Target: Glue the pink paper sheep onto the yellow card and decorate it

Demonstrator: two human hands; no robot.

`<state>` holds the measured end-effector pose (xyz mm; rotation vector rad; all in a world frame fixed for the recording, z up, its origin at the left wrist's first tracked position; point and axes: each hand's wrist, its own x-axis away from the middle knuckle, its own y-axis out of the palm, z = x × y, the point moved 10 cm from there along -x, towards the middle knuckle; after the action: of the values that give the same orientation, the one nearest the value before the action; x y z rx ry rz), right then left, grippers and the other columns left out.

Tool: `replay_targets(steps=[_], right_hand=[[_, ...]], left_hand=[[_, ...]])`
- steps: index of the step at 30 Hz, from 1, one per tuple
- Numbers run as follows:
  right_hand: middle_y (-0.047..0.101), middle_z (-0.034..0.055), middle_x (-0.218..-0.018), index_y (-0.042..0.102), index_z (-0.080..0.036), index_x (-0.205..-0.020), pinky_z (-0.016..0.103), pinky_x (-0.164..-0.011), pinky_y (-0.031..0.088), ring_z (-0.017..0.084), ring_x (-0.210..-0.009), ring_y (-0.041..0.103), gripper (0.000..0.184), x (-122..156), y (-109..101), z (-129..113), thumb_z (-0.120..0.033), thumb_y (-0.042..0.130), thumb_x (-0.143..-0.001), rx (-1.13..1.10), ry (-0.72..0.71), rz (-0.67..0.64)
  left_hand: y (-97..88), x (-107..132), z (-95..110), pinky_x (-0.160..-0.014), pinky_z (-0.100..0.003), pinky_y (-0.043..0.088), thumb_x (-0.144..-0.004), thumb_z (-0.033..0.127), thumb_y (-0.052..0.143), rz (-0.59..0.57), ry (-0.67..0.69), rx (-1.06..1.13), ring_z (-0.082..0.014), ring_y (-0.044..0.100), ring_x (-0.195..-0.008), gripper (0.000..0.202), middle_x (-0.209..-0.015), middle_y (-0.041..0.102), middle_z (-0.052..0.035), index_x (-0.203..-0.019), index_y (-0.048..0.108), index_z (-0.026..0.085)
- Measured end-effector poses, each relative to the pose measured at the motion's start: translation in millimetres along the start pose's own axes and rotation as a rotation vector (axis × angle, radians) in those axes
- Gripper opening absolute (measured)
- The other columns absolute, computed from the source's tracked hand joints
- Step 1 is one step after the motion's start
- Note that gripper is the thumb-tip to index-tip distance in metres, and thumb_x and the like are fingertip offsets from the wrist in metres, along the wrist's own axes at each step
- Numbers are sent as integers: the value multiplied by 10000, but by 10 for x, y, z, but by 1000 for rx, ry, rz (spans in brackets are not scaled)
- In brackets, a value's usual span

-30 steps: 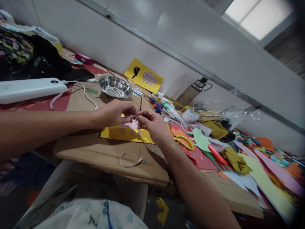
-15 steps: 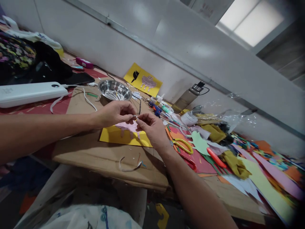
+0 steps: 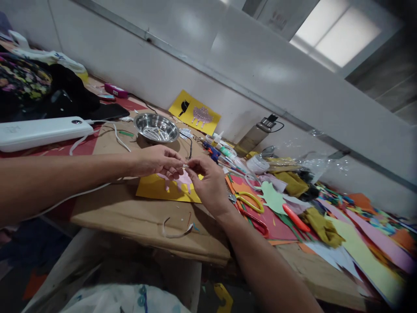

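Note:
My left hand (image 3: 159, 161) and my right hand (image 3: 208, 180) meet fingertip to fingertip over a yellow card (image 3: 151, 187) that bears a pink paper cutout (image 3: 182, 182). Between the pinched fingers is a tiny pale, shiny piece, too small to name. Part of the card and cutout is hidden by my hands. Behind them stands a steel bowl (image 3: 156, 127) with small white bits inside. A second yellow card (image 3: 195, 112), with a black shape and a pink cutout dotted with beads, leans against the wall.
Scissors (image 3: 250, 204), a red-handled cutter (image 3: 296, 217) and coloured paper lie at right. A bottle (image 3: 257, 134) stands by the wall. At left are a white power bank (image 3: 42, 131) and its cable. Scraps (image 3: 177, 230) lie near the cardboard's (image 3: 130, 217) front edge.
My left hand's lower fingers have loosened and extended, while its fingertips stay against the right hand's. My right hand has tilted slightly inward. The view has shifted a little.

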<state>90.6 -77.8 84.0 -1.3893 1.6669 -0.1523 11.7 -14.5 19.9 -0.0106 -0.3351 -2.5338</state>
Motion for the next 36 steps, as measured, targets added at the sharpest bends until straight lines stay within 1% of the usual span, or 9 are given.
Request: replay_targets(steps=[6,8,11,14,17,21,25,30,36], right_hand=[[606,36,-886,598,-216,-942,315,-741,511,155,-775,588,119,2,3,-33,-172,584,-832,-32,-36,-11],[609,41,-942,588,-227,-1012,327,-767,517,159,-799,596,187,33,-84,-5,-189,594,-829,-30,-27,-3],[617,51,-974,594,-229,-1023,352,-797,522,176,-840,604,178,178,-431,103,-241,582,-846,70,4,89],[636,70,-962,607,-210,-996,395,-815,524,206,-868,617,165,468,-871,392,-287,553,-861,289,125,149],[642,107,-1035,612,-212,-1024,472,-882,501,259,-969,615,222,806,-1149,689,-316,507,-858,545,164,66],[627,145,-1177,566,-174,-1199,492,-975,464,271,-1117,585,373,1170,-1150,1072,-238,405,-869,665,229,-220],[599,126,-1233,517,-206,-1299,452,-989,459,246,-1146,572,508,1227,-1061,1128,-157,429,-801,694,208,-372],[595,84,-1007,503,-216,-1340,412,-905,491,245,-990,599,660,1141,-1128,1139,-160,524,-683,718,259,-391],[592,71,-986,501,-283,-1330,380,-761,517,224,-806,610,570,1057,-1400,938,-220,522,-764,689,214,-187]], left_hand=[[5,13,41,-543,-221,465,-690,206,755,32,-16,-67,-93,582,-529,142,-629,658,-20,-708,649,114],[-17,16,64,-520,-206,441,-685,188,760,66,-20,-69,-84,574,-515,141,-616,659,-17,-703,640,116],[-65,18,113,-513,-199,429,-686,167,751,104,-3,-65,-80,574,-516,125,-615,664,-17,-696,635,123],[-154,13,162,-523,-194,433,-689,155,740,143,36,-64,-74,574,-528,102,-647,676,-26,-701,642,128],[-242,0,193,-534,-198,446,-694,168,740,163,75,-64,-74,567,-543,92,-671,670,-20,-730,659,143],[-325,-16,196,-550,-204,457,-693,209,758,194,88,-67,-79,559,-560,119,-677,649,-12,-756,677,149],[-379,-20,184,-558,-197,450,-680,214,780,237,70,-37,-66,538,-560,146,-674,631,-8,-758,682,139],[-417,-18,192,-581,-208,457,-677,191,782,230,79,40,-75,555,-592,152,-731,666,-34,-784,688,137],[-396,6,224,-547,-203,422,-669,159,775,222,88,51,-66,539,-558,147,-668,629,-10,-774,678,124]])
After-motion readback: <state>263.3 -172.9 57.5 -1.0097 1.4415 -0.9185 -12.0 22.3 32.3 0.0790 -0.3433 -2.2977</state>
